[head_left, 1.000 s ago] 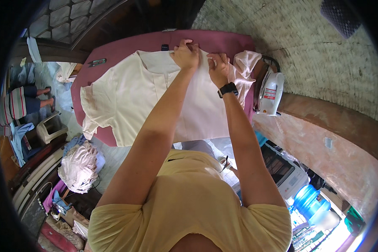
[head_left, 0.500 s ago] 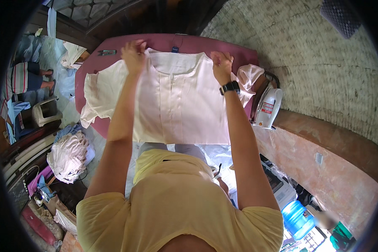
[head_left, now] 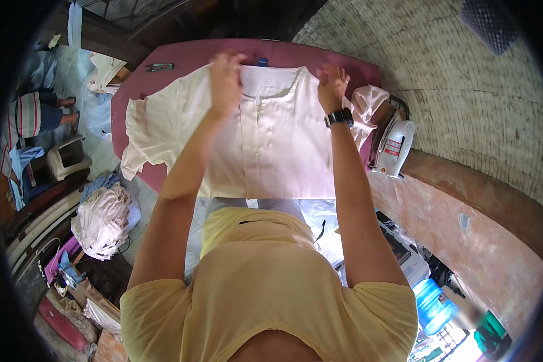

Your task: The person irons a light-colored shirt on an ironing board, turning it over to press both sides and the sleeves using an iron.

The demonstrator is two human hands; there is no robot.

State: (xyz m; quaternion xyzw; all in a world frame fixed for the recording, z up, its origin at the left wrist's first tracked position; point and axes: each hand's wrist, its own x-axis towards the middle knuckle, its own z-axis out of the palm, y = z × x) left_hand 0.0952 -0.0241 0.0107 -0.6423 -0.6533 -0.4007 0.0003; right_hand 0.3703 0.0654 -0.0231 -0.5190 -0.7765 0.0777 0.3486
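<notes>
A pale pink short-sleeved blouse (head_left: 283, 157) lies spread face up on a maroon padded ironing board (head_left: 193, 51), its neckline at the far side. My left hand (head_left: 226, 81) is over the left side of the neckline; motion smears its fingers. At the right shoulder seam is my right hand (head_left: 333, 87), wearing a black watch (head_left: 339, 117); its fingers look apart and touch or hover over the cloth. Between the hands, a dark label (head_left: 262, 62) shows behind the collar. The right sleeve (head_left: 368, 99) lies bunched near the board's right end.
A white iron (head_left: 393, 148) stands at the board's right end. Thread snips (head_left: 160, 67) lie at its far left. Left on the floor are a heap of pale garments (head_left: 102, 220) and a beige plastic stool (head_left: 69, 158). Another person's legs (head_left: 57, 117) show at far left. A ledge (head_left: 470, 187) runs along the right.
My left hand has moved right, from beside the left shoulder to the neckline. My right hand has shifted slightly right. Blouse and board sit a little further right in view.
</notes>
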